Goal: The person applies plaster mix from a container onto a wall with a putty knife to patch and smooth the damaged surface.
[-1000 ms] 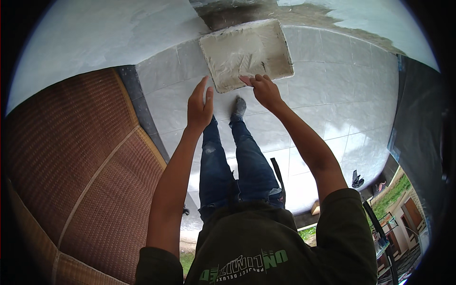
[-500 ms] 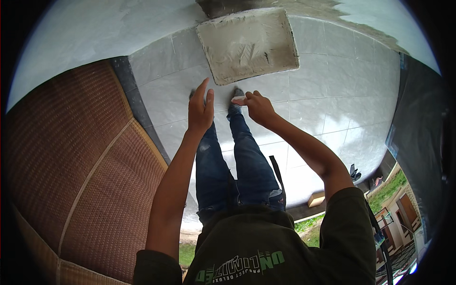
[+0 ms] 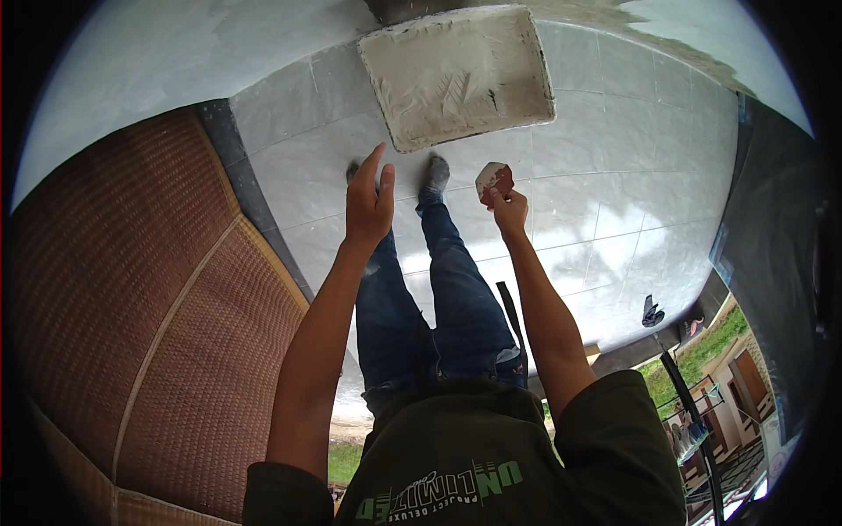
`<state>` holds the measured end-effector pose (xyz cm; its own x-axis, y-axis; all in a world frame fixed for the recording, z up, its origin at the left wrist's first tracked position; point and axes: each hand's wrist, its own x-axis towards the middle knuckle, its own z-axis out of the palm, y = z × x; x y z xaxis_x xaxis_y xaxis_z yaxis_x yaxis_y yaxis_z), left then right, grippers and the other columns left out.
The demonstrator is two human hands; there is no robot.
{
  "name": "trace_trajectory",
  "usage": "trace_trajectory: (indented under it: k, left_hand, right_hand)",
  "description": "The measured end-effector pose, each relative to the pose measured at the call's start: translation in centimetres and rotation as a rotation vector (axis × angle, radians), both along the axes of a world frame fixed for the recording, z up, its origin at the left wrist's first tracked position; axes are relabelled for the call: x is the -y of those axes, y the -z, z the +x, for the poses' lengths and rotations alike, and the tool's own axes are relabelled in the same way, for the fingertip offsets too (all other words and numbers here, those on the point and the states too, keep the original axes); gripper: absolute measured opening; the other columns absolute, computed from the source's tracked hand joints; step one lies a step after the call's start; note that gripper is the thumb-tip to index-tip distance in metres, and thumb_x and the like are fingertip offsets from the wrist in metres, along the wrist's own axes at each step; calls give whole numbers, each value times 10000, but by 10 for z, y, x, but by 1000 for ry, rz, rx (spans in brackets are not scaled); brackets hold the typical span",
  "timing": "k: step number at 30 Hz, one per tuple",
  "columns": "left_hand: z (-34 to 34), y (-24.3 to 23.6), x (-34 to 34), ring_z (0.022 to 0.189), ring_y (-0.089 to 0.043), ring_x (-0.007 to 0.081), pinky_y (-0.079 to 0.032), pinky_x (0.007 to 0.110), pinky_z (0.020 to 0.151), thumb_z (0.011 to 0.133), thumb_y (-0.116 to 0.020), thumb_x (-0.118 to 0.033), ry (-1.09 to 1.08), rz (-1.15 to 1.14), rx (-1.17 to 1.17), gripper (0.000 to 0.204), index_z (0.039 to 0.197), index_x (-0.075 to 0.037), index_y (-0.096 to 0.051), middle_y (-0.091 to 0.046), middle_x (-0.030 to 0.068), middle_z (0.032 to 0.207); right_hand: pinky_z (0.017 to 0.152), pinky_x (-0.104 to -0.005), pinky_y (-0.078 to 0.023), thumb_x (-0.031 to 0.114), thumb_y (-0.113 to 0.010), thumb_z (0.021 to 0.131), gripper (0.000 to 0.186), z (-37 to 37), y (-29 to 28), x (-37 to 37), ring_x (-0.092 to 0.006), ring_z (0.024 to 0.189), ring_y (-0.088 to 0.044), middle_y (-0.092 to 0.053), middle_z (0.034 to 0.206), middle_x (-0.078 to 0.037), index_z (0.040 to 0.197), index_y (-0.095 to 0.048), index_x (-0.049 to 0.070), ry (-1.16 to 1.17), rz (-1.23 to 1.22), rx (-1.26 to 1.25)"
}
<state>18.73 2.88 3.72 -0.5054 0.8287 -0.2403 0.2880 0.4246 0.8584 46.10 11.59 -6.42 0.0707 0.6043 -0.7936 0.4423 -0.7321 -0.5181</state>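
My right hand grips a small red spreader with pale paste on its face, held upright to the right of my legs. My left hand is open and empty, fingers extended, over the floor near my feet. Ahead of both hands, a shallow tray coated with creamy grey paste rests on the tiles at the foot of the wall.
Grey floor tiles run beneath me, bordered by a white wall with a damp grey patch. Brown woven matting lies on the left. A dark sheet hangs at right, near a black object and a rack.
My right hand drew back from the tray and swung right, turning the spreader up so its face shows. The tray sits higher in the picture; my left hand stays open.
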Motion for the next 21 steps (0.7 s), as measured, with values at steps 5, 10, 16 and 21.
trace_trajectory:
  k: [5, 10, 16, 21]
  left_hand:
    - [-13, 4, 15, 1250, -581, 394, -423, 417, 1078, 1050, -473, -264, -32, -15, -13, 458, 1365, 62, -538, -607, 275, 1327]
    - [-6, 12, 8, 1251, -582, 390, -425, 416, 1075, 1051, -472, -268, -37, -21, 17, 458, 1361, 61, -541, -610, 269, 1326]
    - [-6, 16, 15, 1251, -585, 379, -427, 416, 1072, 1050, -473, -270, -53, 3, 18, 454, 1355, 58, -547, -612, 260, 1330]
    - [-6, 19, 23, 1252, -584, 379, -425, 416, 1074, 1044, -486, -253, -66, -8, 34, 442, 1352, 57, -550, -613, 256, 1330]
  right_hand:
    - [739, -406, -533, 50, -665, 891, 76, -33, -69, -27, -313, 844, -654, -664, 914, -143, 945, -698, 7, -762, 635, -25]
    - [787, -430, -544, 26, -613, 866, 125, -79, -74, -116, -312, 946, -638, -680, 956, -93, 942, -711, 44, -1235, 891, 67]
    - [819, -423, -559, -23, -576, 829, 140, -114, -35, -146, -315, 962, -649, -688, 961, -81, 869, -697, 34, -1740, 827, 38]
    - [819, -425, -560, -38, -602, 800, 112, -129, -16, -135, -316, 978, -652, -692, 942, -103, 839, -688, 23, -1792, 850, -21]
